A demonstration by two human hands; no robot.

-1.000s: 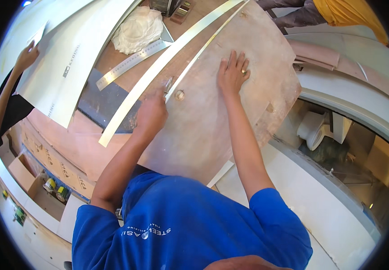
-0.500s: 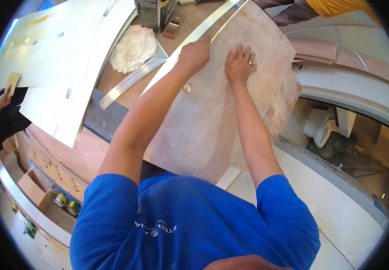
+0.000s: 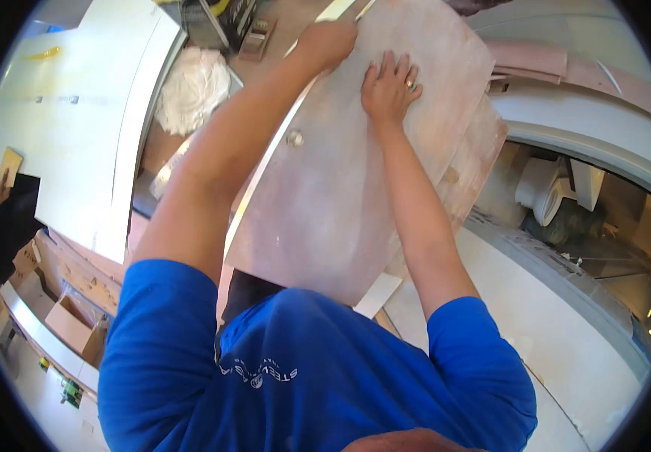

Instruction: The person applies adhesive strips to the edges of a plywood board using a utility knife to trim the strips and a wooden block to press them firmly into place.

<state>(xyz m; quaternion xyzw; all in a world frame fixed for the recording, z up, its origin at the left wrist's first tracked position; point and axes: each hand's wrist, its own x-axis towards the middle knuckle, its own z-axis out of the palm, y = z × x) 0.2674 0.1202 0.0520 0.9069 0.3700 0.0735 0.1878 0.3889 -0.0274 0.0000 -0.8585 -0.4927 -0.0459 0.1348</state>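
Observation:
A large pinkish-brown wooden panel (image 3: 325, 203) lies in front of me, with a round mark on its face. My left hand (image 3: 329, 44) is closed at the panel's far left edge, around a thin pale strip (image 3: 368, 7) that runs out past the fingers toward the top of the view. What lies inside the fist is hidden. A whitish band (image 3: 254, 192) follows the panel's left edge under my left arm. Flat on the panel rests my right hand (image 3: 391, 89), fingers spread, a ring on one of them.
Left of my arm are a crumpled white cloth (image 3: 193, 90) and a partly hidden metal ruler (image 3: 171, 169). Large white sheets (image 3: 91, 98) stand farther left, where another person's hand (image 3: 0, 192) holds a tan block (image 3: 11, 164). A white toilet (image 3: 548, 192) shows at right.
My left hand has moved up along the panel's edge, still closed. The view has shifted, and less of the ruler shows behind my arm. My right hand stays flat on the panel.

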